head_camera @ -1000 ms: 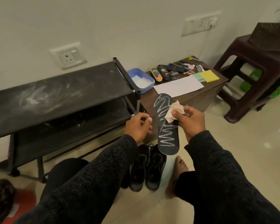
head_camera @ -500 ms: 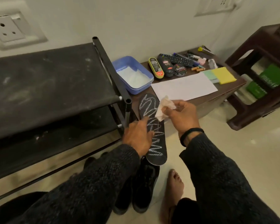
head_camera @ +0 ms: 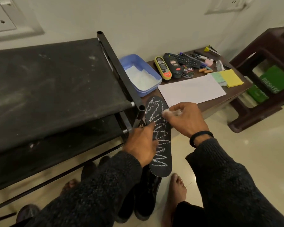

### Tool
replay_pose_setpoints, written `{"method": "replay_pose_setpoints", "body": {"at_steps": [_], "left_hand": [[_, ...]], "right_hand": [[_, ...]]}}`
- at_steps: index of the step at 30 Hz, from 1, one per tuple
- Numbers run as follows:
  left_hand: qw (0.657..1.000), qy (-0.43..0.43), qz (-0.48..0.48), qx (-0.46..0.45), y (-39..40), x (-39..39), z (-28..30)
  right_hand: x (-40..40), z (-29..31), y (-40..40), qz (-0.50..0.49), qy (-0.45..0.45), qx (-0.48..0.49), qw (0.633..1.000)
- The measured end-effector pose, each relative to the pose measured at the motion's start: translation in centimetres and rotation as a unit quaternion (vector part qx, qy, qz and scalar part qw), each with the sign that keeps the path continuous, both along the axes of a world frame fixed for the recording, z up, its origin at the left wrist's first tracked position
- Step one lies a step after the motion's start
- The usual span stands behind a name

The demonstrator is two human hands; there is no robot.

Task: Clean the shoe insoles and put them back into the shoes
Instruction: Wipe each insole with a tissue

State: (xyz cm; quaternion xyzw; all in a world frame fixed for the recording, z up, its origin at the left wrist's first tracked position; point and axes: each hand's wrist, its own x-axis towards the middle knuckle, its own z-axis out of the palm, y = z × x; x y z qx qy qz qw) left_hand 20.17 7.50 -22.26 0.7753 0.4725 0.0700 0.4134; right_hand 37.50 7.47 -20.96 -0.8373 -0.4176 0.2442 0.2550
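The right hand pinches a blurred white wipe against the insole, near its top. The left hand grips the insole's left edge, holding it above two black shoes on the floor. On the table, two polish containers read "Cherry"; a green bag reads "FRESH".

Matt black insole (chalky scribbles), glossy floor.

Motion-blurred tissue in right hand; shoes mostly behind left sleeve and insole.
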Motion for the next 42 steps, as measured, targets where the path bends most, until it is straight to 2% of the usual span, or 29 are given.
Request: {"method": "replay_pose_setpoints", "body": {"at_steps": [4,9,11,17,21,24,27,30,35,40,42], "left_hand": [[0.999,0.037,0.011,-0.008,-0.7,1.0,-0.4],[0.998,0.061,0.006,-0.019,-0.4,1.4,-0.2],[0.997,0.072,0.007,-0.023,-0.3,1.4,0.1],[0.995,0.090,0.002,-0.035,-0.1,1.1,0.5],[0.994,0.101,0.018,-0.032,-0.4,1.4,0.6],[0.995,0.086,0.025,-0.048,-0.3,1.5,0.9],[0.994,0.086,0.027,-0.063,0.0,1.6,0.9],[0.993,0.094,0.026,-0.070,0.0,1.8,1.0],[0.991,0.118,0.015,-0.058,-0.1,1.9,1.1],[0.991,0.119,0.007,-0.060,0.0,2.0,1.0],[0.991,0.118,0.010,-0.063,0.1,2.2,0.9]], "right_hand": [[-0.2,0.0,0.4,-0.006,-0.083,0.027,0.996],[-0.1,-0.8,0.7,0.037,-0.151,0.057,0.986],[-0.1,-1.5,1.0,0.068,-0.208,0.068,0.973],[-0.2,-2.6,1.2,0.107,-0.279,0.036,0.954],[-0.3,-2.8,1.1,0.114,-0.281,0.032,0.953],[-0.4,-2.9,0.5,0.111,-0.246,0.013,0.963],[-0.9,-3.1,-1.4,0.143,-0.238,-0.013,0.961],[-1.3,-2.8,-2.4,0.154,-0.215,0.003,0.964],[-0.1,-2.7,1.0,0.108,-0.196,0.006,0.975],[1.0,-2.1,3.8,0.112,-0.212,0.023,0.971],[1.2,-2.1,4.1,0.121,-0.223,-0.001,0.967]]}}
